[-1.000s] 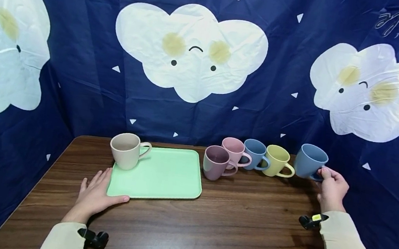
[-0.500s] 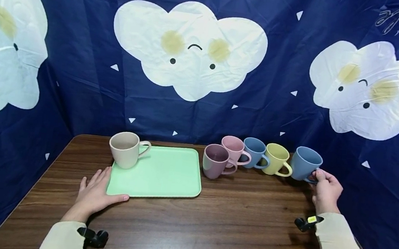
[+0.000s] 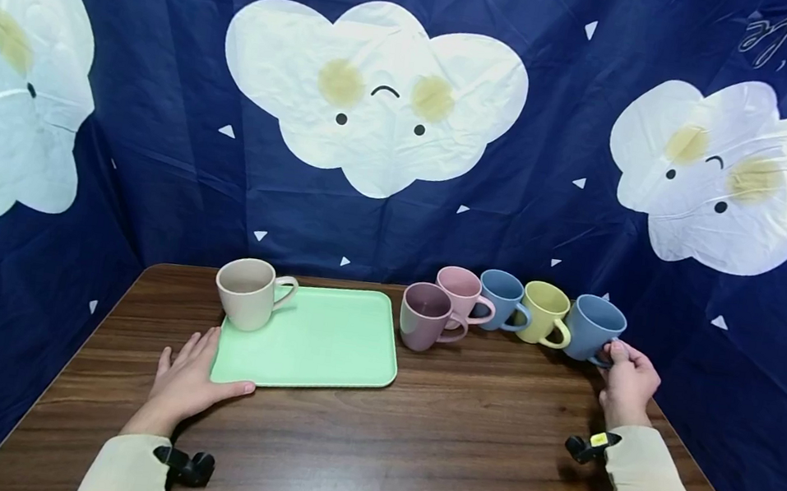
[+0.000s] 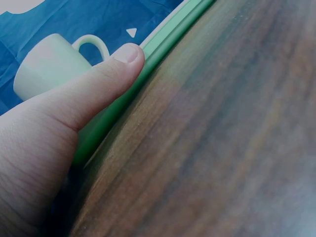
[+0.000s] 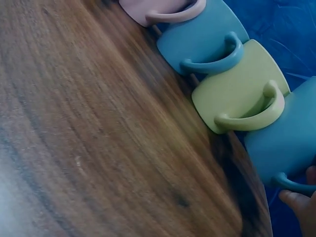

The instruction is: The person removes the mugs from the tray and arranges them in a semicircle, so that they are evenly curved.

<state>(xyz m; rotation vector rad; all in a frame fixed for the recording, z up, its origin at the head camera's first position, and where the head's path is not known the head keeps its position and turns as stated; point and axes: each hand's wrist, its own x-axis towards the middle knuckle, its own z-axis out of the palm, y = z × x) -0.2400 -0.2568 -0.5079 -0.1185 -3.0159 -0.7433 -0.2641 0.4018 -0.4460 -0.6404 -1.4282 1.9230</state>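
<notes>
At the right end of a row of mugs, my right hand (image 3: 629, 386) pinches the handle of a blue mug (image 3: 593, 330). That mug stands close beside a yellow mug (image 3: 539, 314), and in the right wrist view the blue mug (image 5: 286, 138) overlaps the yellow one. With fingers spread, my left hand (image 3: 184, 384) rests at the near left corner of a light green tray (image 3: 328, 345). Its thumb lies along the tray's front edge in the left wrist view. A beige mug (image 3: 246, 297) stands on the tray's far left corner, handle to the right.
Left of the yellow mug stand another blue mug (image 3: 500, 297), a pink mug (image 3: 458, 287) and, nearer to me, a purple mug (image 3: 421, 320) beside the tray's right edge. Behind the wooden table (image 3: 365, 457) hangs a dark blue curtain (image 3: 559, 176) with cloud prints.
My right hand has moved left and nearer to me, bringing the held blue mug down close beside the yellow mug. The left hand has stayed at the tray.
</notes>
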